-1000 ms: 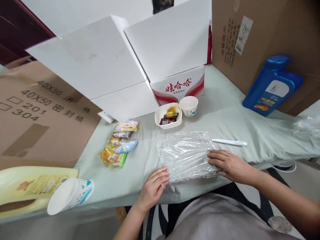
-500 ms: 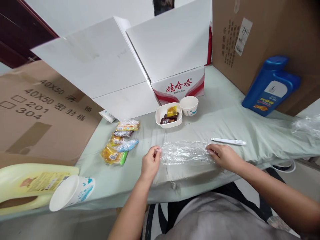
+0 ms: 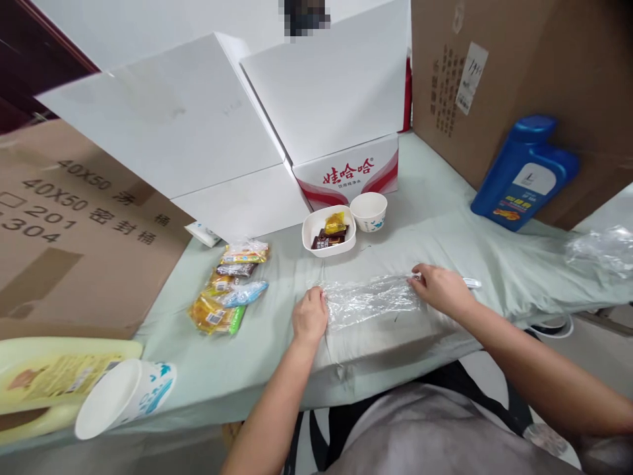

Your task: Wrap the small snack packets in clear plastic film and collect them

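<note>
A sheet of crinkled clear plastic film stretches between my two hands, low over the green-covered table. My left hand pinches its left end, fingers closed. At the other end my right hand grips the upper corner between thumb and fingers. A white utility knife lies behind my right hand, which hides most of it. Beyond the film stands a white square bowl holding a yellow-wrapped snack and dark brown packets. A white paper cup touches the bowl's right side.
Several wrapped snacks lie to the left. A paper cup and a pale yellow jug are at the near left. A blue bottle and crumpled plastic are at right. White boxes and cardboard cartons stand behind.
My right hand has moved up and now covers most of the knife. My left hand has shifted slightly right, and the film is now tilted, its right end higher. The view has shifted a little.
</note>
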Action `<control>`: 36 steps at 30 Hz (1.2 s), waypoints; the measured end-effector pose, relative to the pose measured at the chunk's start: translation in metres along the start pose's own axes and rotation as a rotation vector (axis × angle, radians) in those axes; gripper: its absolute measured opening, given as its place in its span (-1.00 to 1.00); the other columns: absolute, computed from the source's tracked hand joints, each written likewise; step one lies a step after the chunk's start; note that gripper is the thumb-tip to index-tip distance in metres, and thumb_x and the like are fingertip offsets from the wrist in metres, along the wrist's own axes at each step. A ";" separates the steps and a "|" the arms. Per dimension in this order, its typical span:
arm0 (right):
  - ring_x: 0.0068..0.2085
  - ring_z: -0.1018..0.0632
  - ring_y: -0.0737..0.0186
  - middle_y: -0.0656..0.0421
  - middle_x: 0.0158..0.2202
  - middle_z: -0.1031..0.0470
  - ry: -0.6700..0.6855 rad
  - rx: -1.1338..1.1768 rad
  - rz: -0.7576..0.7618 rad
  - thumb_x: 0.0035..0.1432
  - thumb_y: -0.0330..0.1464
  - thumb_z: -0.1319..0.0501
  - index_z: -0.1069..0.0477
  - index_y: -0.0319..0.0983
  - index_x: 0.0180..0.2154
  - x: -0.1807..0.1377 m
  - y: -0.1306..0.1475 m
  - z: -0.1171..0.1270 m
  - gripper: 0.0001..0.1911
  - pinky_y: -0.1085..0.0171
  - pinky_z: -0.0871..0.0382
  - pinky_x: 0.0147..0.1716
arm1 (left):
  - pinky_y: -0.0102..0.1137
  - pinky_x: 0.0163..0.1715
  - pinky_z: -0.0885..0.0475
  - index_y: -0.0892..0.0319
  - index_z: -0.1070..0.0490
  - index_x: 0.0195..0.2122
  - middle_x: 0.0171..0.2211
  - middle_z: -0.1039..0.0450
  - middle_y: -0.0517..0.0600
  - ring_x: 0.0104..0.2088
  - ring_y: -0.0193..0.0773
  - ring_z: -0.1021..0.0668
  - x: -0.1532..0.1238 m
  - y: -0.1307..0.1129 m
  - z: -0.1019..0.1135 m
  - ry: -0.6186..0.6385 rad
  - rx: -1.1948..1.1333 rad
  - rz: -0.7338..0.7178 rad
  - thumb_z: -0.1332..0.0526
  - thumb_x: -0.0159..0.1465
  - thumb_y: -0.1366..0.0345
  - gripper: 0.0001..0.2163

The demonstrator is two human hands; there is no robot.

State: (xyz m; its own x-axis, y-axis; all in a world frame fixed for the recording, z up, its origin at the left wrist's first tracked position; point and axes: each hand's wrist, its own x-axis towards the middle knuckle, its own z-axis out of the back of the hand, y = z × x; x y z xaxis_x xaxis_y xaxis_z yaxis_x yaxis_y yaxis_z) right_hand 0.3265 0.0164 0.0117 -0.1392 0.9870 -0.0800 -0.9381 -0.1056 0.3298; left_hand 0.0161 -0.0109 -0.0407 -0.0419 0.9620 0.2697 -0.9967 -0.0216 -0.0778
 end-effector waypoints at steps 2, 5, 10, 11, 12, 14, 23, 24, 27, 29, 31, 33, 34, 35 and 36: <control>-0.18 -0.57 0.08 0.06 -0.16 -0.57 -0.051 0.051 0.004 0.29 -0.22 -0.05 -0.42 -0.23 -0.03 0.010 -0.001 0.006 -0.67 0.22 -0.31 -0.29 | -0.33 -0.32 -0.39 0.22 -0.41 -0.19 -0.23 -0.54 0.13 -0.31 -0.13 -0.57 0.000 0.001 -0.004 -0.017 0.006 -0.013 -0.03 0.33 0.38 -0.83; -0.16 -0.55 0.10 0.07 -0.15 -0.57 -0.040 0.100 0.058 0.29 -0.26 -0.04 -0.44 -0.22 -0.05 0.025 0.006 0.008 -0.68 0.22 -0.33 -0.24 | -0.33 -0.33 -0.39 0.21 -0.40 -0.19 -0.24 -0.54 0.12 -0.32 -0.13 -0.57 -0.001 0.002 -0.006 -0.042 0.000 -0.010 -0.03 0.33 0.37 -0.83; -0.03 -0.49 0.00 -0.03 -0.11 -0.53 0.069 0.032 0.220 0.20 -0.20 -0.19 -0.44 -0.29 -0.03 0.043 0.031 -0.003 -0.62 0.17 -0.30 -0.05 | -0.33 -0.35 -0.38 0.21 -0.40 -0.17 -0.30 -0.54 0.11 -0.35 -0.13 -0.57 -0.001 0.003 -0.006 -0.051 -0.016 0.012 0.00 0.34 0.36 -0.81; -0.03 -0.48 -0.02 -0.04 -0.11 -0.53 0.098 0.030 0.243 0.16 -0.20 -0.23 -0.45 -0.29 -0.04 0.046 0.037 -0.005 -0.61 0.15 -0.30 -0.05 | -0.34 -0.36 -0.37 0.21 -0.39 -0.16 -0.32 -0.54 0.10 -0.36 -0.13 -0.57 -0.002 0.003 -0.005 -0.048 -0.013 0.019 0.01 0.34 0.35 -0.80; -0.05 -0.49 -0.03 -0.04 -0.13 -0.53 0.135 0.041 0.257 0.12 -0.21 -0.26 -0.47 -0.28 -0.08 0.048 0.041 -0.007 -0.63 0.15 -0.31 -0.07 | -0.34 -0.37 -0.37 0.22 -0.39 -0.15 -0.35 -0.53 0.10 -0.37 -0.14 -0.57 -0.002 0.003 -0.005 -0.044 -0.008 0.027 0.02 0.34 0.35 -0.79; -0.11 -0.51 0.00 0.02 -0.20 -0.55 0.217 0.087 0.277 0.03 -0.28 -0.32 -0.49 -0.24 -0.23 0.051 0.049 -0.009 -0.75 0.19 -0.32 -0.15 | -0.35 -0.37 -0.36 0.23 -0.38 -0.13 -0.40 -0.53 0.08 -0.39 -0.14 -0.57 -0.002 0.003 -0.005 -0.039 0.006 0.046 0.02 0.34 0.36 -0.78; -0.40 -0.50 0.34 0.24 -0.38 -0.53 0.432 0.365 0.387 0.05 -0.40 -0.20 -0.39 -0.21 -0.31 0.073 0.047 -0.004 -0.90 0.39 -0.33 -0.41 | -0.33 -0.36 -0.37 0.26 -0.38 -0.11 -0.39 -0.53 0.13 -0.37 -0.11 -0.58 -0.003 0.000 -0.004 -0.025 0.035 0.008 0.02 0.34 0.38 -0.77; -0.41 -0.49 0.35 0.25 -0.39 -0.52 0.469 0.423 0.408 0.05 -0.39 -0.21 -0.40 -0.22 -0.27 0.076 0.044 -0.004 -0.85 0.38 -0.33 -0.41 | -0.32 -0.36 -0.38 0.26 -0.39 -0.12 -0.39 -0.52 0.13 -0.37 -0.11 -0.58 -0.003 -0.001 -0.004 -0.024 0.036 0.004 0.02 0.34 0.37 -0.77; -0.38 -0.48 0.35 0.26 -0.39 -0.50 0.585 0.596 0.494 0.02 -0.37 -0.24 -0.44 -0.24 -0.16 0.090 0.032 -0.003 -0.72 0.37 -0.34 -0.36 | -0.33 -0.34 -0.38 0.25 -0.39 -0.14 -0.36 -0.52 0.13 -0.36 -0.12 -0.57 -0.003 -0.002 -0.002 -0.026 0.044 -0.020 0.02 0.35 0.37 -0.79; -0.37 -0.48 0.34 0.26 -0.40 -0.49 0.597 0.607 0.504 0.01 -0.36 -0.25 -0.48 -0.24 -0.14 0.101 0.021 0.001 -0.69 0.36 -0.34 -0.33 | -0.34 -0.34 -0.38 0.23 -0.38 -0.17 -0.32 -0.51 0.11 -0.36 -0.16 -0.56 -0.003 -0.003 -0.001 -0.032 0.049 -0.040 0.02 0.35 0.38 -0.80; -0.38 -0.48 0.33 0.25 -0.41 -0.51 0.490 0.528 0.440 0.01 -0.38 -0.25 -0.52 -0.24 -0.18 0.112 0.009 0.006 -0.72 0.37 -0.34 -0.33 | -0.35 -0.36 -0.37 0.21 -0.38 -0.20 -0.29 -0.50 0.11 -0.37 -0.17 -0.55 -0.003 -0.003 0.001 -0.040 0.050 -0.052 0.02 0.35 0.38 -0.81; -0.36 -0.49 0.31 0.22 -0.39 -0.53 0.289 0.417 0.324 0.01 -0.41 -0.24 -0.54 -0.24 -0.22 0.121 -0.003 0.012 -0.76 0.37 -0.33 -0.33 | -0.35 -0.37 -0.37 0.21 -0.37 -0.22 -0.28 -0.49 0.12 -0.37 -0.18 -0.54 -0.003 -0.004 0.001 -0.048 0.048 -0.057 0.03 0.36 0.38 -0.81; -0.34 -0.50 0.29 0.20 -0.36 -0.54 0.196 0.369 0.269 0.03 -0.42 -0.22 -0.55 -0.24 -0.22 0.123 -0.008 0.015 -0.77 0.36 -0.33 -0.32 | -0.35 -0.37 -0.36 0.21 -0.37 -0.22 -0.28 -0.49 0.12 -0.38 -0.18 -0.54 -0.003 -0.004 0.001 -0.051 0.046 -0.059 0.03 0.36 0.37 -0.81; -0.32 -0.50 0.28 0.18 -0.34 -0.56 0.120 0.335 0.225 0.06 -0.42 -0.21 -0.55 -0.25 -0.22 0.123 -0.010 0.017 -0.77 0.35 -0.33 -0.30 | -0.35 -0.38 -0.36 0.21 -0.38 -0.21 -0.28 -0.50 0.12 -0.38 -0.18 -0.54 -0.003 -0.004 0.000 -0.055 0.044 -0.060 0.03 0.36 0.38 -0.81; -0.31 -0.51 0.26 0.16 -0.31 -0.56 0.067 0.320 0.201 0.09 -0.41 -0.19 -0.54 -0.25 -0.20 0.122 -0.010 0.020 -0.77 0.33 -0.34 -0.29 | -0.35 -0.38 -0.36 0.21 -0.38 -0.20 -0.28 -0.50 0.12 -0.38 -0.18 -0.54 -0.003 -0.003 0.000 -0.060 0.042 -0.059 0.03 0.35 0.38 -0.81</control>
State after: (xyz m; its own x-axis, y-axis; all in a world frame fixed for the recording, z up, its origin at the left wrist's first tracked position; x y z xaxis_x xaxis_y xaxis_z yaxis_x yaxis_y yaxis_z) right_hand 0.3254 0.1398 0.0174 -0.3405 0.9393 -0.0422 -0.7454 -0.2423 0.6210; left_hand 0.0197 -0.0141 -0.0414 0.0145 0.9440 0.3296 -0.9996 0.0223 -0.0198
